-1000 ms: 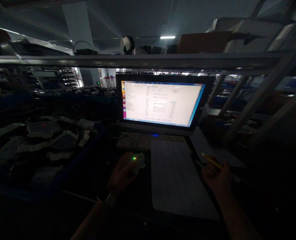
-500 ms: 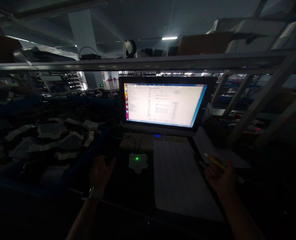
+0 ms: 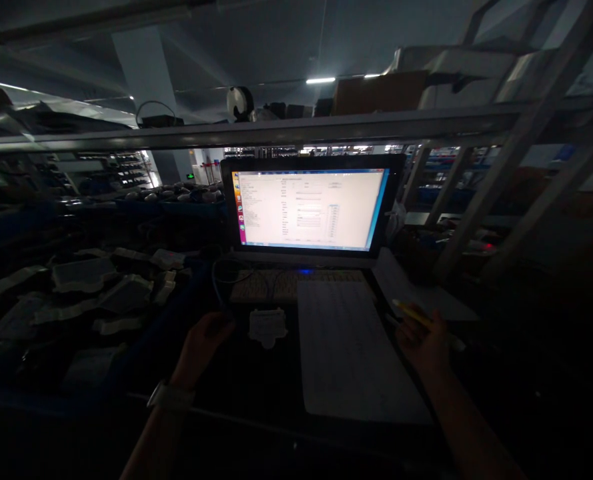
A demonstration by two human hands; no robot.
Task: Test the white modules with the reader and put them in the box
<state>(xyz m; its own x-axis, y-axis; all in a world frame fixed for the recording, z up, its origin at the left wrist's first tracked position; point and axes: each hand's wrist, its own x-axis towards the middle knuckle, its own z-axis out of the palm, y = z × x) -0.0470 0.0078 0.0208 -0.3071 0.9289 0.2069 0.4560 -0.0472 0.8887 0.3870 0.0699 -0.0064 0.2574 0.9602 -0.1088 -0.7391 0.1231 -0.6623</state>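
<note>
My left hand, with a watch on its wrist, is closed at the lower end of a thin cable; the fingertips are too dark to show the plug. Just right of it lies a pale flat plastic module, apart from the fingers and showing no light. Between the fingers of my right hand is a yellow pen, held above the right edge of a printed paper sheet. A second thin white stick-like item shows by those fingers.
A lit monitor stands behind a keyboard that the sheet partly covers. At left, a blue bin holds several similar pale modules. A metal shelf with boxes crosses above. More paper lies at right.
The green light on the module has gone out. My left hand has closed, and a cable now runs to its fingers. The right hand still holds the pen; the whole view has shifted slightly.
</note>
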